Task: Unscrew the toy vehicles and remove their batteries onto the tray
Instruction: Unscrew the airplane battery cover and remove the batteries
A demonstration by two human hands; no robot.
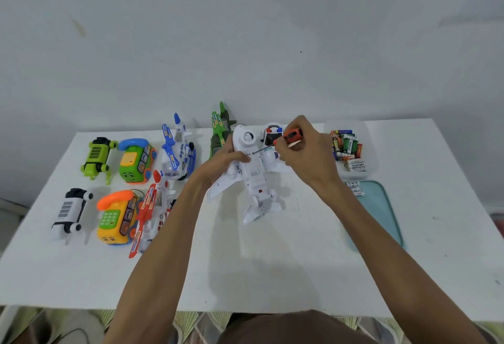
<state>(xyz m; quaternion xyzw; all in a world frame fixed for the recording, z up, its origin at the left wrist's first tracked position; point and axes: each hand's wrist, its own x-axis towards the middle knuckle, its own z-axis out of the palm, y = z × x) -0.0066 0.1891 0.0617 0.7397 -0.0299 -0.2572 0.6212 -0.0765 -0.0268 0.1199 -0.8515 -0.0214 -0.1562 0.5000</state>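
Observation:
A white toy airplane (252,177) lies belly-up in the middle of the white table. My left hand (222,161) grips its fuselage from the left side. My right hand (305,150) holds an orange-and-black screwdriver (289,136), whose thin shaft points left and down onto the plane's underside near the battery cover. A teal tray (381,207) lies to the right, partly hidden by my right forearm, with a few white batteries (354,188) at its far edge.
A clear bin of loose batteries (347,147) stands at the back right. A police-car toy (272,132) and a green plane (221,128) sit behind the airplane. On the left stand helicopters (177,150), two phone cars (136,161) and two trucks (96,158).

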